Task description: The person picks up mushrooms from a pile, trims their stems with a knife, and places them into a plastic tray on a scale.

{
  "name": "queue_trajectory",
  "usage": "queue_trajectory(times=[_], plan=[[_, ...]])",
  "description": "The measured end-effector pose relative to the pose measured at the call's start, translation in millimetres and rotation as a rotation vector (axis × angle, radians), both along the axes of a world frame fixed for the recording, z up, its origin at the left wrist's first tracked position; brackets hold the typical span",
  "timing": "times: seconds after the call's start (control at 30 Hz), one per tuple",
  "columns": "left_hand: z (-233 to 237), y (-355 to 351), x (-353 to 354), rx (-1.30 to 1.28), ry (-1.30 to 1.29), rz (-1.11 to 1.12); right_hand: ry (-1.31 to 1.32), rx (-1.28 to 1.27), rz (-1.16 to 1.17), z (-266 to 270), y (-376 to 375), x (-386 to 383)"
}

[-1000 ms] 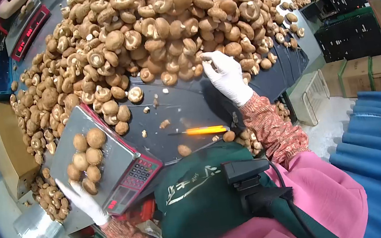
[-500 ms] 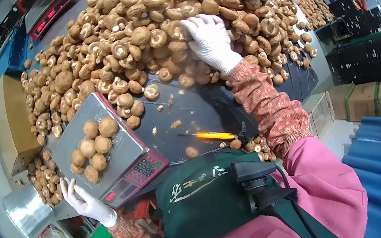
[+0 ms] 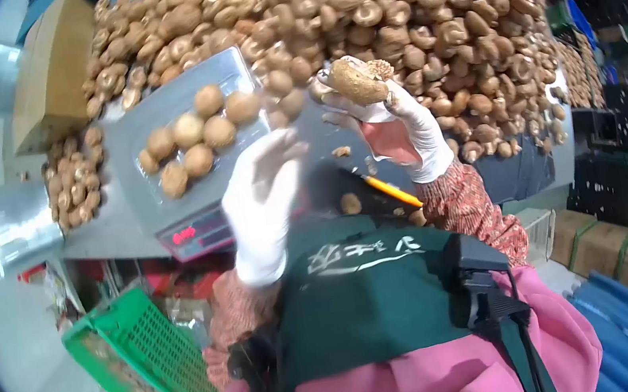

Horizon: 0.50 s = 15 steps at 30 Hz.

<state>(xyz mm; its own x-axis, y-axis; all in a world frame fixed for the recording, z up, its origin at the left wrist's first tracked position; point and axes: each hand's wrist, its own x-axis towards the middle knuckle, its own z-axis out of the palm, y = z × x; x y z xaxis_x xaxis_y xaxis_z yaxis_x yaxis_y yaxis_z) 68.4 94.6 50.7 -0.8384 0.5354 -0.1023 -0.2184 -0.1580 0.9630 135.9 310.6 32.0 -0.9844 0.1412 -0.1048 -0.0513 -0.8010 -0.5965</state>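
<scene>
My right hand (image 3: pixel 405 131), in a white glove, is raised with its palm turned up, closed around shiitake mushrooms (image 3: pixel 358 82); a large brown cap shows on top. My left hand (image 3: pixel 263 203), also gloved and a little blurred, hovers at the scale's right front corner. Its fingers curve apart from the thumb, and nothing shows in them. On the plate of the digital scale (image 3: pixel 131 141) lie several round mushrooms (image 3: pixel 198 160), caps up. A big heap of shiitake mushrooms (image 3: pixel 417 13) spreads behind both hands.
A yellow-handled knife (image 3: pixel 392 190) lies on the dark table cover, near a loose mushroom (image 3: pixel 350 204). Left of the scale are a small mushroom pile (image 3: pixel 74 181), a cardboard box (image 3: pixel 52 72) and a metal bucket (image 3: pixel 19 225). A green crate (image 3: pixel 145 364) stands below the table's edge.
My right hand has come back from the heap with mushrooms in it. My left hand has moved from the scale's left front corner to its right side. The view has shifted.
</scene>
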Motion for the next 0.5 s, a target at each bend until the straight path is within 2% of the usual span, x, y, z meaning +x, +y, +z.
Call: queue_trajectory(times=[0.03, 0.1, 0.13, 0.17, 0.23, 0.3, 0.43, 0.47, 0.5], plan=[[2, 5, 3, 0.104, -0.182, 0.006, -0.039, 0.019, 0.035, -2, -12, 0], [-9, 10, 3, 0.221, -0.263, -0.041, -0.025, 0.275, 0.026, -10, -36, -3], [-6, 7, 6, 0.312, -0.430, -0.017, -0.035, 0.431, 0.047, -14, -45, -1], [-10, 3, 6, 0.300, -0.480, -0.018, -0.036, 0.595, 0.059, -16, -50, 1], [-27, -9, 4, 0.398, -0.623, -0.080, -0.052, 0.765, 0.159, -17, -52, 6], [-32, -17, 10, 0.328, -0.577, -0.059, -0.047, 0.750, 0.178, -20, -56, 8], [-34, -22, 16, 0.101, -0.284, 0.030, 0.036, 1.452, -0.022, -12, -66, 15], [-31, -22, 16, 0.011, -0.285, 0.036, 0.047, 1.502, -0.087, -21, -67, 18], [-31, -23, 15, 0.034, -0.284, 0.018, 0.029, 1.577, -0.097, -17, -69, 19]])
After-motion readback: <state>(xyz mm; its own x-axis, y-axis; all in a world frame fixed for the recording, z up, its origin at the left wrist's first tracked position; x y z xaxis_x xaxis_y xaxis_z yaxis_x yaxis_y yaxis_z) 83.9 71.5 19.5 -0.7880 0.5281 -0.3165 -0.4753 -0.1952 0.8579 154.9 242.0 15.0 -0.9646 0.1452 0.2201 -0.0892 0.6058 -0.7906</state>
